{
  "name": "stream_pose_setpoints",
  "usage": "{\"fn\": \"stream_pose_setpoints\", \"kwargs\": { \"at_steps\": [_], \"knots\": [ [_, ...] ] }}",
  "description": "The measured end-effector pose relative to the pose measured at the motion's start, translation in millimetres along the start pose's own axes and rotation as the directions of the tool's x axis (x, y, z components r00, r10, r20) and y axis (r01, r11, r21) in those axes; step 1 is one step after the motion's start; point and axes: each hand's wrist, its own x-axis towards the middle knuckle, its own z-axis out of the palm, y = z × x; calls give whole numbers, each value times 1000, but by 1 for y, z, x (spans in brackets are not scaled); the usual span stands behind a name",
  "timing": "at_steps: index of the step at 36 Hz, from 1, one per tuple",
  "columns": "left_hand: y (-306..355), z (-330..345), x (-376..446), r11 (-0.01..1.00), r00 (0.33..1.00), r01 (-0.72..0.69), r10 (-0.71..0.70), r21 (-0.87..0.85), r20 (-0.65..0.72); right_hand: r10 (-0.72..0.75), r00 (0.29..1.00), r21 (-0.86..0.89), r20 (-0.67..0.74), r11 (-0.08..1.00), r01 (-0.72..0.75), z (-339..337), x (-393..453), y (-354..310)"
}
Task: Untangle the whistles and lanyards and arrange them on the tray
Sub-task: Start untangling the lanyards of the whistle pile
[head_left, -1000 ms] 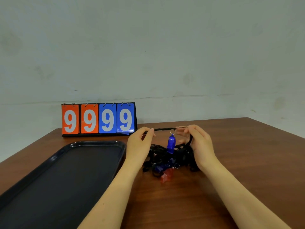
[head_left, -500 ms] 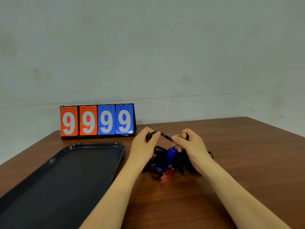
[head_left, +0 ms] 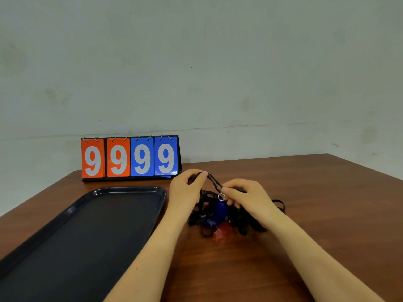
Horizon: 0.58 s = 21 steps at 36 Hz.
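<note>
A tangled heap of black lanyards [head_left: 239, 219] lies on the wooden table [head_left: 327, 203], right of a dark tray [head_left: 82, 225]. A blue whistle [head_left: 220, 211] hangs on a metal ring [head_left: 221, 196] from one black lanyard strand [head_left: 214, 183]. My left hand [head_left: 187, 192] pinches that strand's upper end. My right hand [head_left: 248, 198] pinches the strand near the ring. A red whistle [head_left: 222, 231] and another blue whistle [head_left: 209, 223] lie in the heap.
A flip scoreboard [head_left: 130, 159] reading 9999 stands at the table's back edge against the wall. The tray holds nothing. The table's right edge runs diagonally at the far right.
The hands have come closer together and lower. The strand, stretched level a second ago, now slopes short between them, and the blue whistle has sunk onto the heap.
</note>
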Motion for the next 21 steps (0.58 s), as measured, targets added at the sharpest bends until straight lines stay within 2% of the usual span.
{"fn": "stream_pose_setpoints", "kwargs": {
  "at_steps": [3,8,11,13,15,19,21],
  "knots": [
    [4,2,-3,996,996,74,-72,-49,49,24,998,113,-50,993,-18,1,2,1],
    [9,9,-7,959,962,255,-238,-128,132,77,994,32,-76,997,-75,1,5,4],
    [9,8,-6,896,929,360,-317,-260,194,94,995,113,-43,990,-89,1,4,3],
    [10,6,-6,823,914,395,-305,-408,269,105,994,185,-21,978,-100,3,4,1],
    [13,4,-8,757,901,418,-278,-501,332,109,994,179,-14,978,-105,4,3,0],
    [8,2,-6,910,943,300,-237,-287,236,90,996,85,0,992,-90,0,3,1],
    [6,0,-6,920,962,250,-199,-302,188,48,999,-45,20,998,-48,-2,3,1]
  ]
}}
